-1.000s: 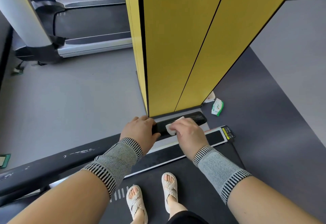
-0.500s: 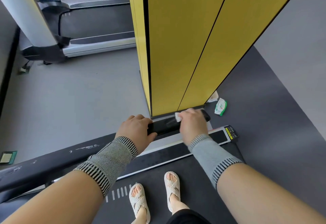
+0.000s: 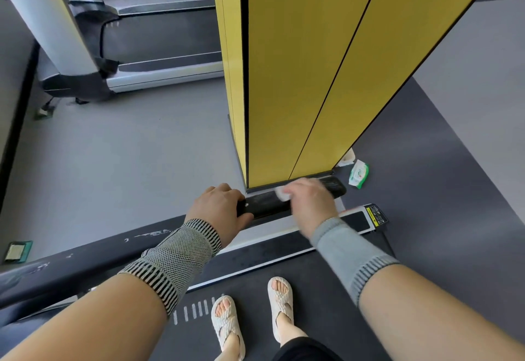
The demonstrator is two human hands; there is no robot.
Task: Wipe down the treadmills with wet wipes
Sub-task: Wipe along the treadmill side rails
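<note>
I stand on a treadmill belt (image 3: 250, 281) with a black handrail (image 3: 267, 204) running across in front of me. My left hand (image 3: 220, 210) grips the handrail near its middle. My right hand (image 3: 308, 200) holds a white wet wipe (image 3: 282, 193) against the black padded end of the handrail, fingers curled over rail and wipe. A green-and-white pack of wipes (image 3: 358, 173) lies on the floor just beyond the rail's end.
A tall yellow pillar (image 3: 298, 76) stands right behind the handrail. Another treadmill (image 3: 147, 48) sits at the upper left across grey floor. A crumpled white wipe (image 3: 348, 159) lies by the pillar's base. A small green-edged item (image 3: 17, 251) lies at the left edge.
My right hand with the wipe slid along the handrail's padded end, first toward the tip, then slightly back. My left hand kept its grip on the rail.
</note>
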